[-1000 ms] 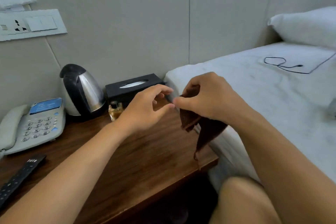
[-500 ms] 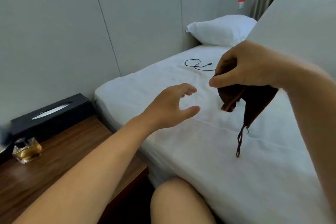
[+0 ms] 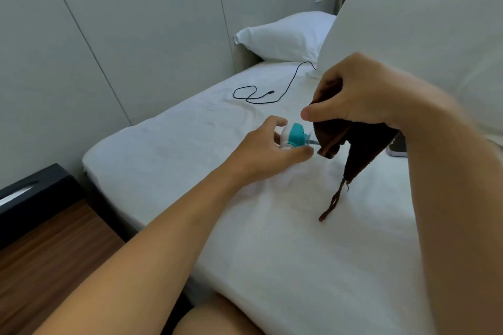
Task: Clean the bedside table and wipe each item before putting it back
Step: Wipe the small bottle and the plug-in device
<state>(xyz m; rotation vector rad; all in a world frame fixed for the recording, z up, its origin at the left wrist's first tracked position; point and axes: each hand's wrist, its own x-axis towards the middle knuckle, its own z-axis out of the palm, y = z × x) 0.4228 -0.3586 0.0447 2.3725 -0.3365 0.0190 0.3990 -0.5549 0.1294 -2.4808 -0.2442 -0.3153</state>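
My left hand (image 3: 268, 148) reaches over the white bed (image 3: 272, 226) and curls its fingers and thumb round a small white and teal device (image 3: 292, 137) with a clear tip. Just right of it, my right hand (image 3: 353, 92) grips a dark brown cloth (image 3: 359, 144), which hangs down with a loose strand trailing toward the sheet. The cloth's edge is close to the device's tip. The wooden bedside table (image 3: 49, 247) shows only at the lower left.
A black tissue box (image 3: 30, 193) stands at the table's back edge. A black cable (image 3: 261, 92) lies on the bed near a white pillow (image 3: 285, 35). A large white pillow (image 3: 422, 22) rises at the right, with a dark flat object (image 3: 398, 145) beside it.
The view has swung from the bedside table to the bed. My left hand reached forward and took hold of the white and teal device. My right hand kept the brown cloth.
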